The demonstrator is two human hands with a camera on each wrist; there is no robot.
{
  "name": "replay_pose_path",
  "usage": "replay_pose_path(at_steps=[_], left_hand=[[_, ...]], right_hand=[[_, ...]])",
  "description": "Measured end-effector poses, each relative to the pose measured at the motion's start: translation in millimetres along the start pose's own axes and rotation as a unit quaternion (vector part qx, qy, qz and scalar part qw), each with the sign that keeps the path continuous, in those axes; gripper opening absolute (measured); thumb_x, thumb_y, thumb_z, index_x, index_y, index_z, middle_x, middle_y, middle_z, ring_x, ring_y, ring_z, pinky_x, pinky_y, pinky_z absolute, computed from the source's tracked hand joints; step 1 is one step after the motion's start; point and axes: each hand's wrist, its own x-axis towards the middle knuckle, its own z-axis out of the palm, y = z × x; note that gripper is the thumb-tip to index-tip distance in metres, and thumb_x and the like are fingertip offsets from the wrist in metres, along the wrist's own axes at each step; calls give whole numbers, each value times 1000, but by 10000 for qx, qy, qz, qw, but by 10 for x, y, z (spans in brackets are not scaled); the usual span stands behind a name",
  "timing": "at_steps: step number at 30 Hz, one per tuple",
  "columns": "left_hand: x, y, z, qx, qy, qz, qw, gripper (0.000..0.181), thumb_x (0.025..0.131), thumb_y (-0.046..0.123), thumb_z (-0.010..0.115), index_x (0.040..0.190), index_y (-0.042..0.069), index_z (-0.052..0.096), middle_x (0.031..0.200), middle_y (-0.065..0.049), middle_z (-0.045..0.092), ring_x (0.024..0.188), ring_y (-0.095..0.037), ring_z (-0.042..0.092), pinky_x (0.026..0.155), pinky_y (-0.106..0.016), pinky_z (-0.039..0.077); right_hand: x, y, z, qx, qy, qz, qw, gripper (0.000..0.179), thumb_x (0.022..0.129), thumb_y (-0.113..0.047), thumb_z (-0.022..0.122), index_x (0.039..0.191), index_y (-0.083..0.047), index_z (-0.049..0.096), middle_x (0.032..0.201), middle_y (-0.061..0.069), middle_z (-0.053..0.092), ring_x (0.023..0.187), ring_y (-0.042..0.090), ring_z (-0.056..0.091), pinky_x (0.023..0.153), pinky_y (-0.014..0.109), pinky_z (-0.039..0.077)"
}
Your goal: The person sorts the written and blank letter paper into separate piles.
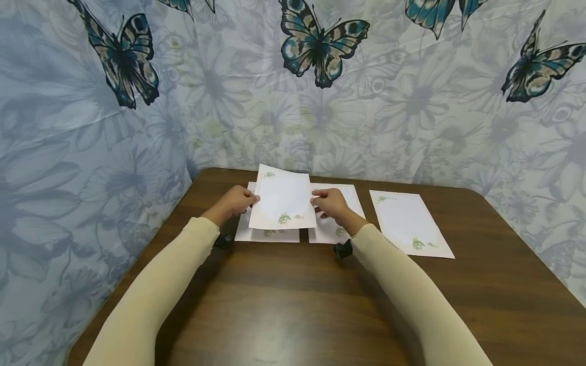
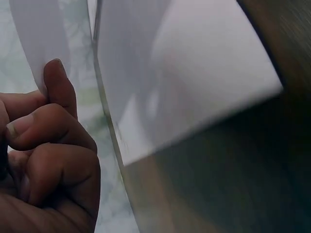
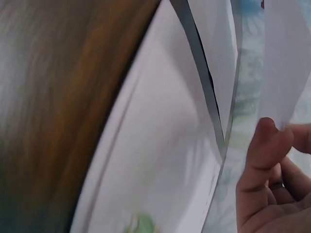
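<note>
Both hands hold up one white sheet of paper (image 1: 285,198) with small green floral prints, tilted above the table. My left hand (image 1: 234,200) pinches its left edge between thumb and fingers; in the left wrist view the left hand (image 2: 53,145) shows its other fingers curled. At the right edge, my right hand (image 1: 333,202) pinches the same sheet, and the right wrist view shows the right hand (image 3: 274,170) with thumb and finger on it. Beneath lie a left paper (image 1: 247,234) and a middle paper (image 1: 350,203), each partly covered.
Farther right, another printed paper (image 1: 409,221) lies flat on the brown wooden table (image 1: 274,300). Behind the table's far edge hangs a floral cloth (image 1: 220,112) with butterflies. Dark bands sit at both wrists.
</note>
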Motion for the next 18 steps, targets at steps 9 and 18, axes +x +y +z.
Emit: replay_pose_path(at_steps=[9,18], left_hand=[[-55,-187,-116,834,26,285,9961,45,102,35,52,61,15,49,47,5,37,46,-12,31,49,-28,31],[-70,-311,-58,1302,226,670,9890,48,101,31,54,56,17,46,48,6,38,48,-11,34,50,-27,32]], right_hand=[[17,0,186,-198,-590,61,9980,46,94,-19,63,138,-6,56,116,17,69,87,20,72,57,24,51],[10,-2,299,-583,-1149,124,9916,53,95,-24,63,143,-7,49,127,17,63,87,18,65,56,23,48]])
